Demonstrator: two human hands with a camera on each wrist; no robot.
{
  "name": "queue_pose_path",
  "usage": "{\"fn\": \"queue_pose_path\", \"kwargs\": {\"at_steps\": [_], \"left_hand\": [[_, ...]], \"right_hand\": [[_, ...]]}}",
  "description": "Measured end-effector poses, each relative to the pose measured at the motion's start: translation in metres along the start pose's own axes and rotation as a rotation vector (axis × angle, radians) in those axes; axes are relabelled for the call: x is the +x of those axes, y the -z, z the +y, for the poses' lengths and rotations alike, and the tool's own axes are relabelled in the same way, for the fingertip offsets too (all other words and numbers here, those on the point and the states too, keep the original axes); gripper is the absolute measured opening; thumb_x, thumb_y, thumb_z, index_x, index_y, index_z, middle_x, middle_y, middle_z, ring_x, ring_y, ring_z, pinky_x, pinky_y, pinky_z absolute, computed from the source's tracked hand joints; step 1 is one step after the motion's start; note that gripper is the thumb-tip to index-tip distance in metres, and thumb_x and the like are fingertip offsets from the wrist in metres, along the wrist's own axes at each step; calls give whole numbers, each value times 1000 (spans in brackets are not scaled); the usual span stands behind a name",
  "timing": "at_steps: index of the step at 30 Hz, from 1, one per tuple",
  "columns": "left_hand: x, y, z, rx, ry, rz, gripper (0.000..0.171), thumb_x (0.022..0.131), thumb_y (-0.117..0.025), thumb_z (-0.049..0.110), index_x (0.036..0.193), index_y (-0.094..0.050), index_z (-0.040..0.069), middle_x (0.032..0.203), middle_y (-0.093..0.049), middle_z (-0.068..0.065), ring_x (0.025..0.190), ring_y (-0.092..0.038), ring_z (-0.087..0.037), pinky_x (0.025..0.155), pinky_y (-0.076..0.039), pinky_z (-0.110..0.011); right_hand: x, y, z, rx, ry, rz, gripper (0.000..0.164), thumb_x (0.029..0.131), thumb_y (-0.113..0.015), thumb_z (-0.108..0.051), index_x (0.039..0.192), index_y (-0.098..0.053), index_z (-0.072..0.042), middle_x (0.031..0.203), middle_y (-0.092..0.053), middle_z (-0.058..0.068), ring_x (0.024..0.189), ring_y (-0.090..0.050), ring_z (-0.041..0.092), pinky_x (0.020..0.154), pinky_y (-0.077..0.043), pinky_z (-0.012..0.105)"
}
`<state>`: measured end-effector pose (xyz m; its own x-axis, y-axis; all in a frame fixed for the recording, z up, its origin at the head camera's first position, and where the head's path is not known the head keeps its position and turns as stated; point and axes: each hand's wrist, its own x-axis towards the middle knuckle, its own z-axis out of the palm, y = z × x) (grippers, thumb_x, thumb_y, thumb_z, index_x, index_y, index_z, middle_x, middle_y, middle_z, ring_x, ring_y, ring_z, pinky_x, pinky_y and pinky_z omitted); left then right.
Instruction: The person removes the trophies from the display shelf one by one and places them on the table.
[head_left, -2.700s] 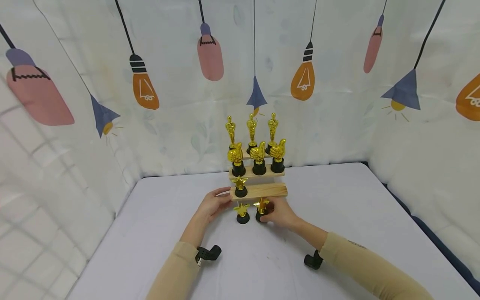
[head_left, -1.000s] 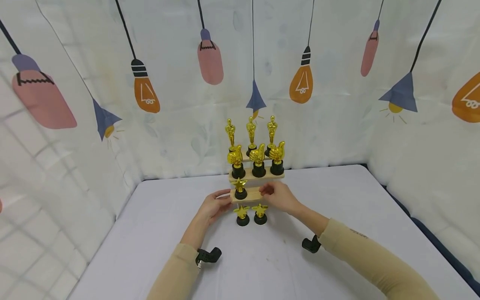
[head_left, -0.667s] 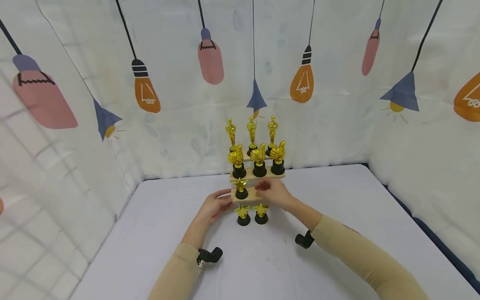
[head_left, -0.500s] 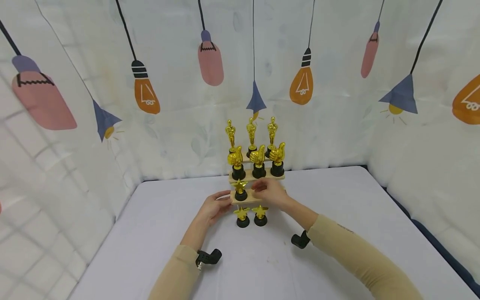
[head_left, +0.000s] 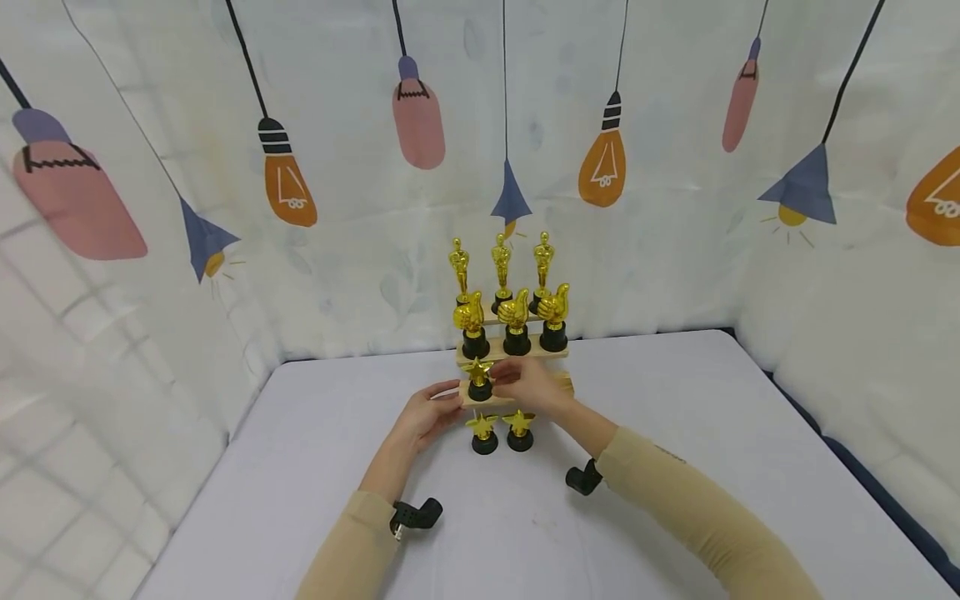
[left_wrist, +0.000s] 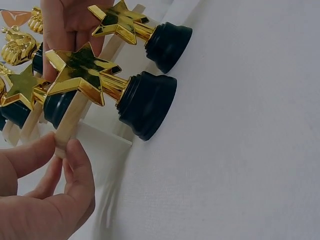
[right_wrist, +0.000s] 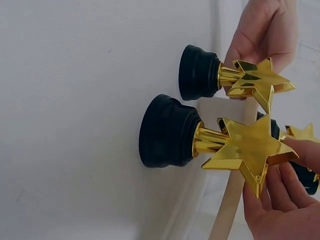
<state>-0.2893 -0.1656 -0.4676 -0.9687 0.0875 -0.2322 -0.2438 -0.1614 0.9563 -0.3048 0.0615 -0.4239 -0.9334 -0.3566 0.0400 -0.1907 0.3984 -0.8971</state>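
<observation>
Pinching the left end of the front shelf (head_left: 565, 383) between thumb and fingertips with the left hand (head_left: 427, 412). Over the middle of that shelf, with bent fingers pointing left, the right hand (head_left: 531, 385), close to the shelf star (head_left: 479, 390); cannot tell whether pinching it, touching it or just beside it.

Of the shelf star: upright on the left part of the front shelf, with long axis vertical, black base down and gold face turned to the near side. Of the front shelf: level, with long axis running left to right. On the worktop (head_left: 322, 442) just in front, two more, upright and slightly apart: the near left star (head_left: 484, 442) and the near right star (head_left: 520, 439).

For edges and open room: bare wood at the front shelf's right end, past the right hand; broad stretches of worktop to left and right, and toward the sleeves (head_left: 352, 537). Close behind, three thumb trophies (head_left: 513, 317) on the middle shelf (head_left: 497, 348) and three figures (head_left: 502, 267) on the back shelf (head_left: 489, 315), all upright.

Underneath, a plain white covering with a few faint marks. Along the right edge, a dark blue strip (head_left: 885, 493). Around the back and sides, a pale backdrop (head_left: 360, 208) printed with hanging lamps (head_left: 512, 196) and orange bulbs (head_left: 602, 171).
</observation>
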Motion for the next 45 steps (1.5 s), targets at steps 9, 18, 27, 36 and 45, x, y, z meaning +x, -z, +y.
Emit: {"fn": "queue_pose_path", "kwargs": {"at_steps": [9, 18, 27, 36, 45], "left_hand": [[1, 3, 1, -12, -5, -19, 48, 99, -63, -3, 146, -50, -5, 134, -59, -24, 104, -67, -21, 91, -56, -33], [2, 3, 2, -10, -1, -19, 48, 100, -64, -2, 146, -50, -5, 135, -59, -24, 103, -67, -20, 96, -54, -36], [2, 3, -3, -16, 7, -16, 48, 99, -64, -3, 145, -50, -5, 132, -61, -23, 102, -67, -20, 88, -56, -32], [1, 2, 1, -3, 6, -6, 48, 100, -63, -1, 146, -50, -4, 133, -60, -22, 102, -67, -19, 95, -55, -36], [2, 1, 0, 3, 3, -11, 47, 100, -63, -2, 146, -50, -4, 134, -60, -23, 100, -68, -19, 90, -56, -33]], "right_hand": [[5, -6, -4, -42, -20, 8, 34, 92, -78, -9, 125, -70, -5, 117, -70, 5, 111, -65, 22, 92, -56, 35], [8, -12, -4, -43, -16, 10, 38, 91, -80, -9, 127, -68, -3, 119, -68, 7, 108, -65, 23, 91, -56, 36], [7, -19, -5, -89, -25, 24, 37, 90, -82, -13, 123, -68, -3, 113, -69, 8, 101, -64, 22, 86, -57, 35], [11, -25, -7, -121, -22, 63, 37, 89, -84, -16, 120, -68, -3, 108, -68, 7, 97, -63, 21, 82, -57, 35], [12, -26, -5, -139, -21, 69, 39, 89, -83, -13, 124, -69, -1, 110, -71, 8, 98, -65, 20, 84, -57, 34]]}}
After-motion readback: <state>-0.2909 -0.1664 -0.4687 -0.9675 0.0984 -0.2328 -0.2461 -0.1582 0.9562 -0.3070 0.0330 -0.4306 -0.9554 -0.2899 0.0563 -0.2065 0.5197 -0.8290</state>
